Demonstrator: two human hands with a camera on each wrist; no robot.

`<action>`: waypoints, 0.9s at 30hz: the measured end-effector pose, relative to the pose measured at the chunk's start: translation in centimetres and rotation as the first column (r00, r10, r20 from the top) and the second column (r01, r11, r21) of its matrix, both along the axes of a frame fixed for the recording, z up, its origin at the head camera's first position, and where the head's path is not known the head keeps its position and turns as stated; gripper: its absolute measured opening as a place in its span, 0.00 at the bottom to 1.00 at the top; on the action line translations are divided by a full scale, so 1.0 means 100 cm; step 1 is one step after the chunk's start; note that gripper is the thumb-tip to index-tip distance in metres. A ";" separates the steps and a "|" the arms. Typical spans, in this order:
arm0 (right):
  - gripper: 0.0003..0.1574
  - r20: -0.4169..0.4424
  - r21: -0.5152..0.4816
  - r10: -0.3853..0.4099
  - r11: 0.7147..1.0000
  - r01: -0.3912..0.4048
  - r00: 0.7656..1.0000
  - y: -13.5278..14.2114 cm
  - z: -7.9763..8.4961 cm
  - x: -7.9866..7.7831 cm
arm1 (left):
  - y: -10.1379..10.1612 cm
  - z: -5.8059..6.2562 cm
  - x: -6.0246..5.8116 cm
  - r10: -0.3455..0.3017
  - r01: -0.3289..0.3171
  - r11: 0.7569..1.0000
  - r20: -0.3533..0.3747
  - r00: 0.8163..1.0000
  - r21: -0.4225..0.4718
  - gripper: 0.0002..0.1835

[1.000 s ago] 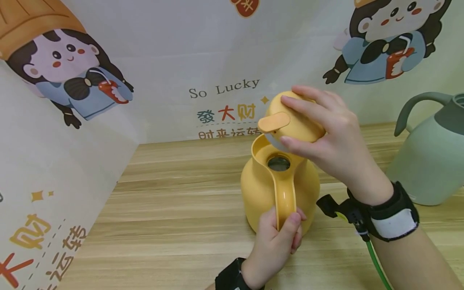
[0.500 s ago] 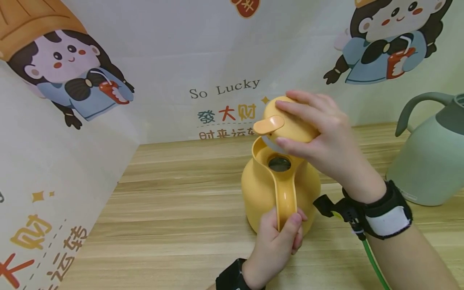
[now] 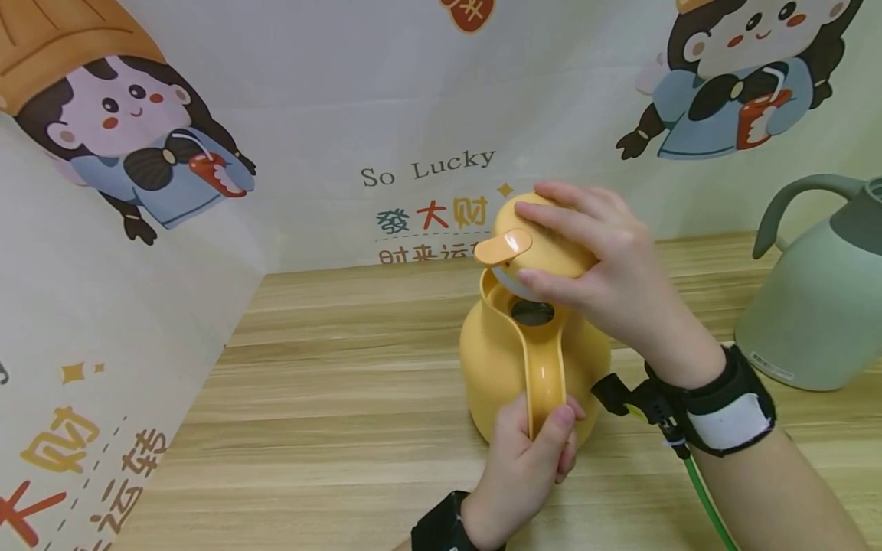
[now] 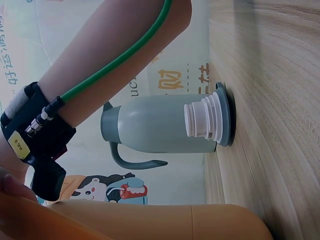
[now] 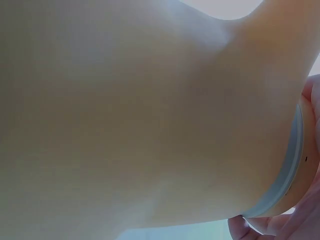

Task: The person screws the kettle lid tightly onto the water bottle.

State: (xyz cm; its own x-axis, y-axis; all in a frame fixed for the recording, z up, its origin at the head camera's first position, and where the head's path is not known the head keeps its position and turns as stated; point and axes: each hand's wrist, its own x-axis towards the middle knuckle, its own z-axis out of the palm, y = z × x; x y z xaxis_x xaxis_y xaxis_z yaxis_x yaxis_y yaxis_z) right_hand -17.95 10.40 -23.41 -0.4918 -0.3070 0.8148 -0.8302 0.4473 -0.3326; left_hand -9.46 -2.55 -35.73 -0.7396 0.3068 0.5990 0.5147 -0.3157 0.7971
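Left printed figure (image 3: 138, 145): shown in an orange hat and blue clothes on the pale wall sheet (image 3: 310, 99), well to the left of the yellow jug (image 3: 485, 367).
Wall lettering (image 3: 429, 174): the words "So Lucky" are printed behind the jug, and coloured characters are printed below them.
Left hand (image 3: 517, 467): placed at the near side of the jug; the lower part of the handle (image 3: 545, 375) is gripped by the curled fingers and the thumb. A black strap (image 3: 441, 528) is worn on the wrist.
Yellow jug: stood upright on the wooden table (image 3: 310, 413); its round dark opening (image 3: 532, 312) can be seen from above.
Yellow lid (image 3: 560, 255): held tilted over the top of the jug, with its tab (image 3: 501, 248) pointed to the left. Whether the rim is touched cannot be told.
Right hand (image 3: 613, 256): raised above the right side of the jug; the lid is held between the thumb and the fingers.
Right printed figure (image 3: 740, 84): seen on the sheet, behind the jug and to its right.
Stopper (image 4: 204, 117): set on the table to the right of the jug, with its white part upward.
Green jug (image 3: 816, 306): stood upright well to the right of the yellow jug.
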 end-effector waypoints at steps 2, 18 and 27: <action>0.32 0.000 0.000 0.001 1.000 -0.001 1.000 0.000 -0.001 0.000 | 0.000 0.000 0.000 0.001 -0.001 1.000 -0.001 1.000 -0.002 0.09; 0.32 0.034 0.020 0.004 1.000 -0.005 0.999 -0.001 -0.003 0.001 | 0.000 0.000 0.000 0.011 -0.011 1.000 0.005 1.000 -0.010 0.07; 0.30 0.050 0.033 -0.002 0.999 0.000 0.999 0.000 -0.004 0.001 | 0.001 0.001 0.000 0.011 -0.011 1.000 0.002 1.000 -0.007 0.08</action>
